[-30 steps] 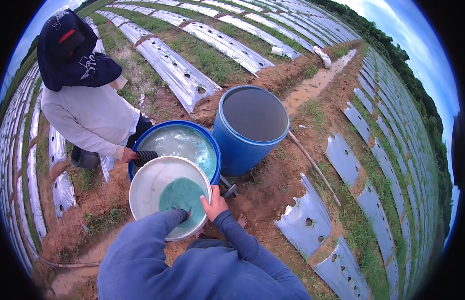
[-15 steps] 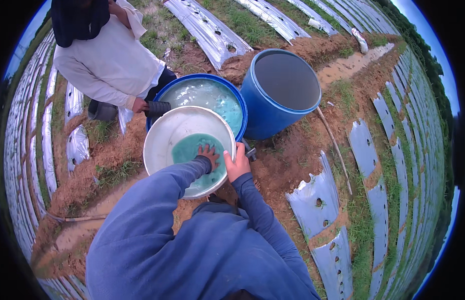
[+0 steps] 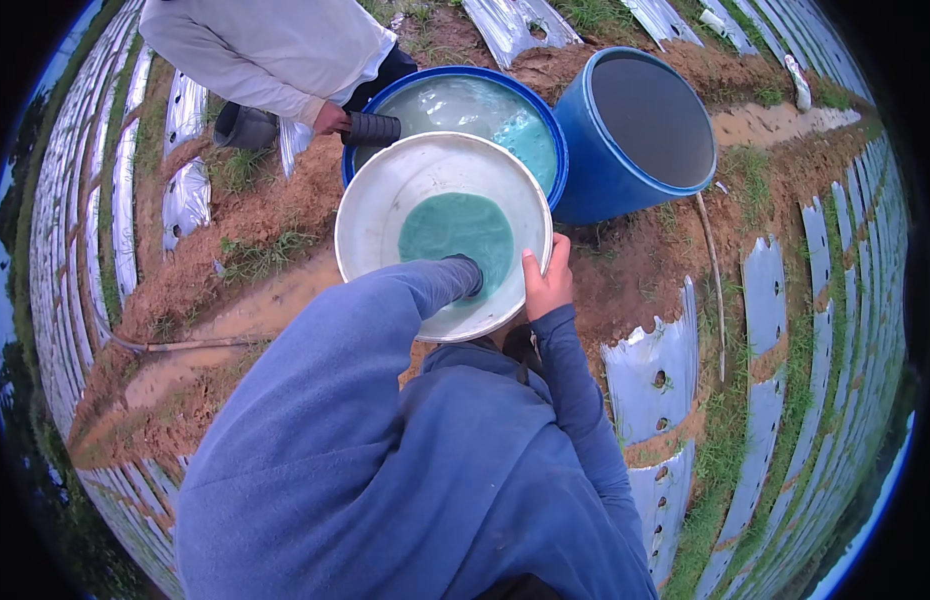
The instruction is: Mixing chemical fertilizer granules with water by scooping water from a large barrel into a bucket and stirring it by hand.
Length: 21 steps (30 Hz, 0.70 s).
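A white bucket [image 3: 377,205] is tilted in front of me, with cloudy green liquid [image 3: 440,222] in its bottom. My left forearm [image 3: 425,290] reaches over the near rim, and the left hand is down in the liquid, its fingers hidden. At the bucket's right rim, my right hand [image 3: 551,277] grips the edge with the thumb on the inner side. Just beyond, and partly covered by the bucket, stands a blue drum [image 3: 562,150] of pale green, bubbly liquid.
A second blue drum [image 3: 595,170] holds grey water. Far left, a co-worker's hand [image 3: 332,118] holds a dark ribbed container [image 3: 373,129] at the first drum's rim. A dark bucket [image 3: 243,128], a stick [image 3: 712,270], a muddy furrow [image 3: 275,300] and plastic-covered beds [image 3: 650,375] lie around.
My left hand, whose spread fingers showed at the liquid's surface, has sunk into it. My right hand stays on the rim. The view has shifted, so the bucket and drums appear higher and farther right.
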Tool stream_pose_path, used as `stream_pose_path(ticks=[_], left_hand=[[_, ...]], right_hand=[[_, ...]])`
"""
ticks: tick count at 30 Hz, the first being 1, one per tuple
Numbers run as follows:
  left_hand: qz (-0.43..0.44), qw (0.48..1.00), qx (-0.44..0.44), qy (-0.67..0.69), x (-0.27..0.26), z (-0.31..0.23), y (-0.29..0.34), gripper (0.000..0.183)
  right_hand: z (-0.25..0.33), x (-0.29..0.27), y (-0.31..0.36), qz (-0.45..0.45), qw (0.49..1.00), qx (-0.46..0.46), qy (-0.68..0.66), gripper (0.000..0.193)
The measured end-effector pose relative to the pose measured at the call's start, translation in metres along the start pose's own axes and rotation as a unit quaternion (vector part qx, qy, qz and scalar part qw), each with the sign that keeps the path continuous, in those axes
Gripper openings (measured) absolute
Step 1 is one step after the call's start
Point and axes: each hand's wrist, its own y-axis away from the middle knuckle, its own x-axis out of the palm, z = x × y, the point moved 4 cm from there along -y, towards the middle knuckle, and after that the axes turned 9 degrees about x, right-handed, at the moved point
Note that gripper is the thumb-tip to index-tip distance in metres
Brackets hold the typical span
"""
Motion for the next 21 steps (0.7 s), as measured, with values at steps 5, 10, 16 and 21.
stream_pose_path(ticks=[5, 10, 16, 21], left_hand=[[-0.259, 0.957, 0.027, 0.127, -0.072, 0.029, 0.018, 0.057], [-0.454, 0.863, -0.133, 0.174, -0.077, 0.133, 0.053, 0.040], [-0.165, 0.966, -0.165, 0.113, -0.018, 0.144, 0.033, 0.047], [0.109, 0.982, 0.026, -0.152, 0.009, 0.074, 0.020, 0.047]], right_hand=[[-0.003, -0.004, -0.002, -0.007, 1.000, 0.009, 0.007, 0.035], [0.002, -0.002, -0.007, -0.012, 1.000, -0.003, 0.002, 0.035], [0.004, -0.002, -0.009, -0.005, 1.000, -0.005, 0.002, 0.032], [0.006, 0.002, -0.003, -0.006, 1.000, -0.008, -0.006, 0.033]])
